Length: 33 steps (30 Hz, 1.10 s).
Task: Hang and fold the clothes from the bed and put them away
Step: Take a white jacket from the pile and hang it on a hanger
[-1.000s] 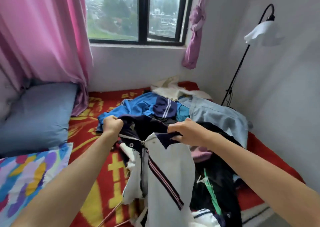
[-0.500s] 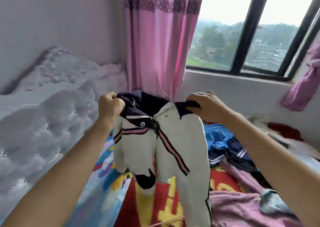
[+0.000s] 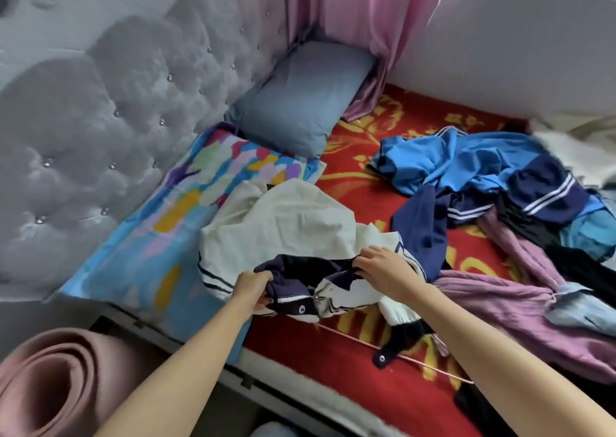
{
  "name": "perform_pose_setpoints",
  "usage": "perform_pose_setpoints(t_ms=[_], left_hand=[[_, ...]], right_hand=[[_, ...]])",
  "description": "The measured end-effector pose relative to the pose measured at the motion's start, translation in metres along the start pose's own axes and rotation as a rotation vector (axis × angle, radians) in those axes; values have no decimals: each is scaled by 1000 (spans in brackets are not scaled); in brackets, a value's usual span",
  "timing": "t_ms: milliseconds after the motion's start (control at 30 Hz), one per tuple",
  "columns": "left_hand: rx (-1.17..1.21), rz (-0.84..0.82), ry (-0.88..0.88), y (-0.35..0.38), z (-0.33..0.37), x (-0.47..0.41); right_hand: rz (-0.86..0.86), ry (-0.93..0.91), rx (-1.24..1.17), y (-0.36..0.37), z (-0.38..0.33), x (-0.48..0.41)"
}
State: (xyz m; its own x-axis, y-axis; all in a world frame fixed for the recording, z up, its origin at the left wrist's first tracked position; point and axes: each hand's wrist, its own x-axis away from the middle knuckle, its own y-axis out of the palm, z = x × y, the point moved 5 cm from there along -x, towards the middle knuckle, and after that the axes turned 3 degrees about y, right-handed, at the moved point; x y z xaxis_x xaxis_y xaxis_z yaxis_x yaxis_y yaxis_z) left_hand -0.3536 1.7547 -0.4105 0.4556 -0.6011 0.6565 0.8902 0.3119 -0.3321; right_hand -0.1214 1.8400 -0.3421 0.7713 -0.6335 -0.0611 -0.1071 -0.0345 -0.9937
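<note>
Head view: left hand [image 3: 251, 286] and right hand [image 3: 383, 270], fingers gripping the cream navy-collared jacket [image 3: 283, 223]; it stretches away toward the flowered pillow [image 3: 186, 203].

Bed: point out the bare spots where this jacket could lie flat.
Bare red blanket lies between the blue pillow, the jacket and the blue top; another strip runs along the near edge, in front of the hanger. The right side is crowded with piled clothes.
</note>
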Motion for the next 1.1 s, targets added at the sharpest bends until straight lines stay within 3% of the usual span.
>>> perform_pose_setpoints(t_ms=[100, 167, 300, 433, 500, 567, 667, 733, 800, 867, 967, 1100], left_hand=[[-627, -36, 475, -6, 11, -7], [-948, -225, 771, -1, 22, -12], [-1509, -329, 948, -1, 41, -34], [-1640, -421, 1036, 17, 70, -64], [-1683, -525, 1134, 27, 84, -65], [-1555, -640, 1180, 28, 101, -58], [-1150, -640, 1140, 12, 147, -37], [-1103, -556, 1177, 9, 170, -25], [-1229, -466, 1201, 22, 172, -18], [-1429, -413, 1244, 45, 151, -14], [-1709, -471, 1228, 88, 99, -9], [-1836, -488, 1104, 118, 47, -14]], right_hand=[[78, -22, 10, -7, 2, 1], [131, -36, 4, -15, 6, 1], [139, -135, 34, -28, 10, 3], [87, -177, 85, -35, 14, 12], [83, -116, 75, -39, 26, 9], [99, 4, 50, -45, 52, -3], [177, 394, -156, -53, 107, -23], [197, 747, -377, -45, 141, -20], [111, 926, -462, -23, 149, -4], [-46, 946, -421, 20, 142, 29], [-280, 1089, -412, 104, 128, 109], [-403, 1276, -432, 179, 106, 201]])
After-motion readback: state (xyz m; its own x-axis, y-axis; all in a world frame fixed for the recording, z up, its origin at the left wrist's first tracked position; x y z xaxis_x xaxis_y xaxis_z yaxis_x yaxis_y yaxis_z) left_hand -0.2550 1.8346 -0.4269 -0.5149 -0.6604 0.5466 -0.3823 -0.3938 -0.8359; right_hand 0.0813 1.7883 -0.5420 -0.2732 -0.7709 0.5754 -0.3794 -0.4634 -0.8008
